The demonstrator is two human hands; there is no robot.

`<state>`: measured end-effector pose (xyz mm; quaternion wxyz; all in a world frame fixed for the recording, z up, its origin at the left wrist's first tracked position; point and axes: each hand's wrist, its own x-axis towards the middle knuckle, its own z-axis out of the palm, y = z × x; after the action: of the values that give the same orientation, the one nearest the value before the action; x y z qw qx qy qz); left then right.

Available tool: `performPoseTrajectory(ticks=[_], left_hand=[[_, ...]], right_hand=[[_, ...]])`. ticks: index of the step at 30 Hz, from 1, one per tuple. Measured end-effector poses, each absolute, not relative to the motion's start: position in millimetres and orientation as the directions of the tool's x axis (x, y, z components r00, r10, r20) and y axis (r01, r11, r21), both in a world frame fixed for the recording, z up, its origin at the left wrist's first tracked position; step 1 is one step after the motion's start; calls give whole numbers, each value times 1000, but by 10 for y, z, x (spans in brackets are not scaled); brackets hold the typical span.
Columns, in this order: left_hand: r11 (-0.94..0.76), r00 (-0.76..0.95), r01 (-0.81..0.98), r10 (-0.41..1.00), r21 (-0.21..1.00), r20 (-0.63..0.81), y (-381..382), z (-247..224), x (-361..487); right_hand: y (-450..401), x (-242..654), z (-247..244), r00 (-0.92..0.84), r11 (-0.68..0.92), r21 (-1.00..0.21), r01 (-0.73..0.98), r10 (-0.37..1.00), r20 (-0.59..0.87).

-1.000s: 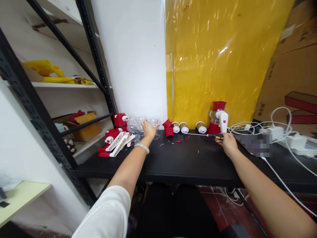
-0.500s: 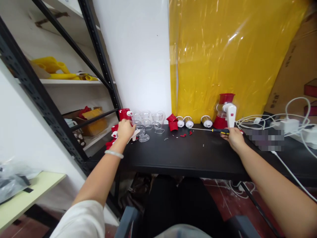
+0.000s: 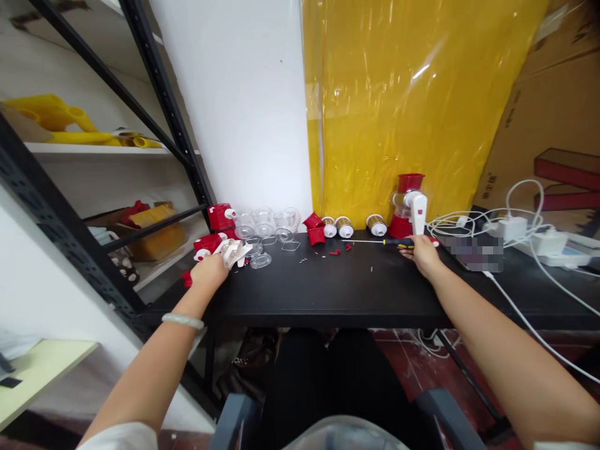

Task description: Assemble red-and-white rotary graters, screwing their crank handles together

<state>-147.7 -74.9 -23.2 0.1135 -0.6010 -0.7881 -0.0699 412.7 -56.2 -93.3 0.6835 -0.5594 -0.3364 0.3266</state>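
My right hand [image 3: 425,256] is curled around the handle of a screwdriver [image 3: 404,242], at the right side of the black tabletop [image 3: 323,290]. The tool's long axis runs sideways, nearly level, roughly along the back edge; its thin shaft points to my left, away from my palm. The tip ends just in front of the middle one of three metal drums [image 3: 376,225] with white ends.

My left hand [image 3: 209,272] is lowered over white handles [image 3: 233,252] at the far left. Pale ends of them stick out past my fingers, angled to the right and toward the back — my fingertips are hidden, so I cannot tell whether they pinch anything.

Behind my left hand sit red housings [image 3: 220,217] with white spouts. To their right stand clear plastic cups [image 3: 263,219], with a clear oval piece [image 3: 260,260] lying in front. Stacked red funnels [image 3: 315,235] come next, beside the drums. Small red pieces [image 3: 334,252] and tiny white pins [image 3: 303,260] are scattered before them.

Just behind my right hand an assembled red-and-clear grinder [image 3: 402,224] stands upright, its white crank [image 3: 419,212] slanting down toward my knuckles. Further right, a phone [image 3: 475,253] and tangled white cables [image 3: 450,226] crowd that end — close beside my wrist.
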Motion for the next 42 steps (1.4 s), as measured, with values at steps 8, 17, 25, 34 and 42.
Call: performPoseTrajectory(ticks=[8, 17, 25, 34, 42], left_hand=[[236, -208, 969, 940, -72, 271, -842, -136, -1415], [184, -186, 982, 918, 42, 350, -880, -6, -1319], [-388, 214, 692, 916, 609, 341, -949, 23, -894], [-307, 467, 205, 865, 929, 183, -713, -29, -164], [-283, 509, 242, 851, 928, 127, -236, -41, 165]], right_hand=[[-538, 4140, -966, 548, 140, -989, -42, 831, 94], [-528, 4126, -981, 550, 130, -991, -20, 829, 98], [-517, 4129, -1020, 482, 123, -988, 94, 863, 154], [-605, 4113, -1036, 140, 264, -860, 437, 924, 355], [-595, 3975, -851, 38, 299, -581, 757, 867, 496]])
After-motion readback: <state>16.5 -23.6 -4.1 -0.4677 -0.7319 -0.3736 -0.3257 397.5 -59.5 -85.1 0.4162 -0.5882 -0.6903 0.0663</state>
